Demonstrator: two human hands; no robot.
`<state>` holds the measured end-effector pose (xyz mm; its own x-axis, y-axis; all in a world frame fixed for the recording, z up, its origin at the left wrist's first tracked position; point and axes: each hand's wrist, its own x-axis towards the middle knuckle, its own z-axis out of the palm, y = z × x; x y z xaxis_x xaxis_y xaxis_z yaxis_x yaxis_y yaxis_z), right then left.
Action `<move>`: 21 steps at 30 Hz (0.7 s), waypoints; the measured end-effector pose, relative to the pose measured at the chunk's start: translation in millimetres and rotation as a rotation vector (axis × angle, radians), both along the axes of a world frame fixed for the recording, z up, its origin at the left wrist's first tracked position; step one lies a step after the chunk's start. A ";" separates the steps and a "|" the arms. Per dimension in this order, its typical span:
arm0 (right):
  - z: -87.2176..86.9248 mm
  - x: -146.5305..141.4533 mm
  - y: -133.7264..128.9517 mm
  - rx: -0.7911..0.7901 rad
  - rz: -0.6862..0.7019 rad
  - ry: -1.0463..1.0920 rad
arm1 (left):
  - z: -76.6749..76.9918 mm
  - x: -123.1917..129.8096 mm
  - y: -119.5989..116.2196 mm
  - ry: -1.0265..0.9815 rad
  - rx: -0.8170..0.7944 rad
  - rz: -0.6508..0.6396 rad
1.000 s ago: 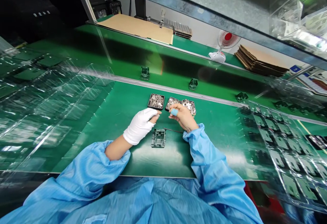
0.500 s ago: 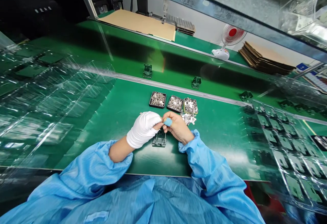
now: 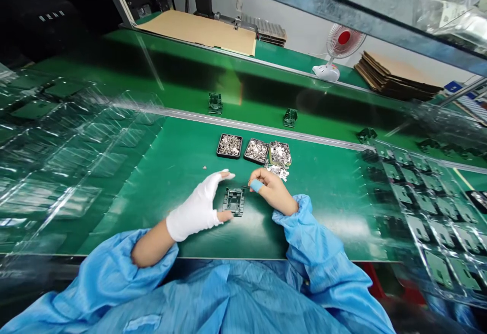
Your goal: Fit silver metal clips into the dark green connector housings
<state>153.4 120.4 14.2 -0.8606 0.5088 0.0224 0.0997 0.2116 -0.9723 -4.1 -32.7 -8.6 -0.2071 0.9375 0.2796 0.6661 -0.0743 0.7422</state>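
Note:
A green circuit board (image 3: 233, 202) with a cut-out middle lies on the green bench. My left hand (image 3: 200, 206), in a white glove with bare fingertips, is open at the board's left side, thumb near its lower edge and fingers above its upper left corner. My right hand (image 3: 272, 189) is closed in a pinch just off the board's upper right corner, with a blue wrap (image 3: 256, 186) on one digit. A thin dark sliver shows at its fingertips, too small to name.
Beyond the hands stand three small trays (image 3: 230, 145) of shiny metal parts, with loose metal pieces (image 3: 277, 172) before the right ones. Clear plastic trays of boards (image 3: 429, 212) are at right, more plastic trays (image 3: 76, 146) at left. Boards (image 3: 215, 103) sit past the metal rail.
My hands, together over the board before, have come apart. The left has opened and moved left and down; the right has shifted slightly right, still pinched. The board is now uncovered.

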 end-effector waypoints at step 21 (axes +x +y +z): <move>-11.6 4.3 -16.8 0.604 0.109 0.129 | -3.0 26.1 1.4 0.304 0.137 0.129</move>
